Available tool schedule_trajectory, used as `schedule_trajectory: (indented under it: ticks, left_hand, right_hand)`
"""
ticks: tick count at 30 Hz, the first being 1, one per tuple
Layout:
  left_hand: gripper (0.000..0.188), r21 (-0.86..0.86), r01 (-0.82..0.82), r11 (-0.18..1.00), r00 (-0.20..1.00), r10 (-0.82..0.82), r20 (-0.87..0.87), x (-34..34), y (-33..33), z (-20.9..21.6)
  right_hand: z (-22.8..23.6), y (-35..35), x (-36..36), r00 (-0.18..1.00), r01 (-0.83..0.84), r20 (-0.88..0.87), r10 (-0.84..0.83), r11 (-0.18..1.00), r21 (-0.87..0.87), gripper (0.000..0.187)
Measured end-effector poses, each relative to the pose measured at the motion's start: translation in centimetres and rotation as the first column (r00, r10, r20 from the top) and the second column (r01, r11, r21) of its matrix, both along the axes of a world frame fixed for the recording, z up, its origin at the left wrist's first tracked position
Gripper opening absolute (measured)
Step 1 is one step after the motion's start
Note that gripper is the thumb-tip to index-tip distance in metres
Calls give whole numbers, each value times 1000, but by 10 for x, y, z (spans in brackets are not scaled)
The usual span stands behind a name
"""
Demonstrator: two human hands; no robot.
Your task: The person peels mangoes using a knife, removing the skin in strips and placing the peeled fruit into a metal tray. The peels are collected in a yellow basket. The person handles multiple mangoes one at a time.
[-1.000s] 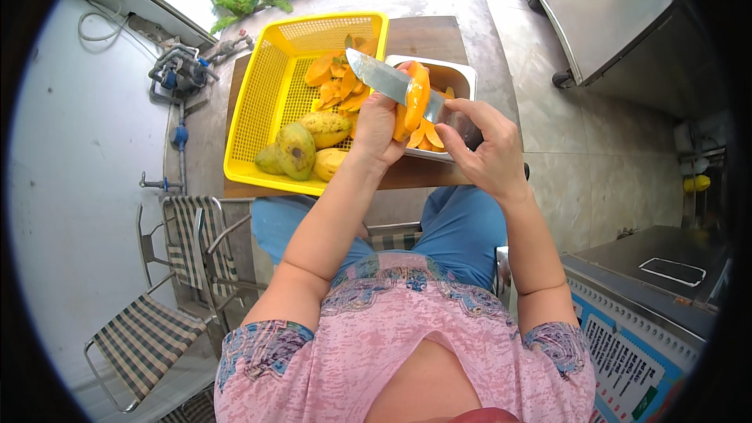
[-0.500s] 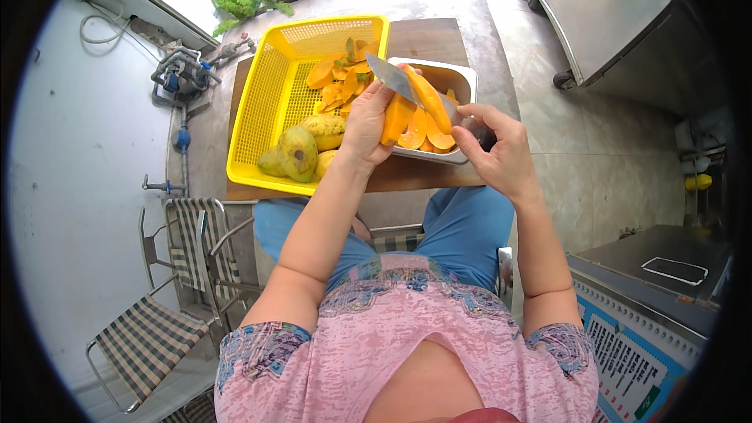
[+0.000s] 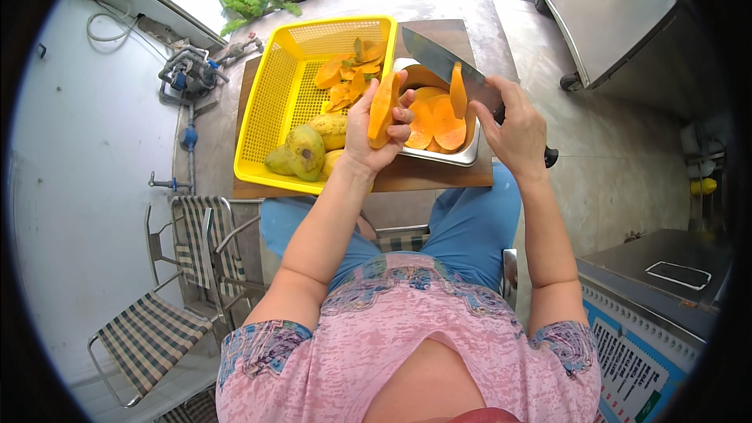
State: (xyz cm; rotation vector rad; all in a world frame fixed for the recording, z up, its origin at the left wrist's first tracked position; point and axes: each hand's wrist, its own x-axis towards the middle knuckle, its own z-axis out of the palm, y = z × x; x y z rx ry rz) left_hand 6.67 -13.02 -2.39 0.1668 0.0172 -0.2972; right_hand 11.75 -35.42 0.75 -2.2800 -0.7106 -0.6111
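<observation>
My left hand (image 3: 364, 135) is closed around a peeled orange mango (image 3: 383, 110), held upright between the basket and the pan. In my right hand (image 3: 517, 129) is a broad-bladed knife (image 3: 431, 51) with a dark handle, its tip pointing far left. An orange mango slice (image 3: 458, 90) clings to the blade above the metal pan (image 3: 464, 159). Several cut slices (image 3: 449, 129) lie inside that pan. Left of it, the yellow basket (image 3: 252, 121) holds orange peelings (image 3: 345, 78) at its far end and whole green-yellow mangoes (image 3: 304, 151) at its near end.
Basket and pan stand on a low wooden table (image 3: 423, 176) before my knees. A folding chair with checked fabric (image 3: 153, 341) is at the left. Pipes (image 3: 188, 78) run along the left wall. A wheeled metal cart (image 3: 603, 8) stands far right, a dark counter (image 3: 627, 266) near right.
My right hand has drawn the knife right, away from the mango, carrying a slice on its blade over the pan. My left hand has turned, keeping the mango.
</observation>
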Motion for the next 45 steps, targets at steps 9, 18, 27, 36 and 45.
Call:
schedule_trajectory:
  ticks: [9, 18, 27, 36, 45]
  left_hand:
    - [57, -135, 86, 987, 989, -69, 128, -3, -12, 17]
    - [38, 417, -343, 842, 921, 388, -27, 13, -21, 23]
    - [28, 425, -494, 759, 796, 591, -130, 30, -23, 23]
    - [26, 313, -492, 812, 819, 554, -149, 27, -16, 32]
    - [21, 363, -529, 767, 832, 553, 43, 22, -29, 31]
  right_hand:
    - [-6, -3, 4, 1000, 13, 21, -16, 988, 152, 35]
    - [-8, 3, -28, 861, 21, -453, 232, 873, 488, 31]
    - [-4, 16, -68, 881, -280, -257, 398, 875, 396, 33]
    - [-7, 25, -68, 916, -268, -177, 359, 879, 393, 34]
    - [-3, 38, -63, 952, -270, -39, 304, 891, 364, 35]
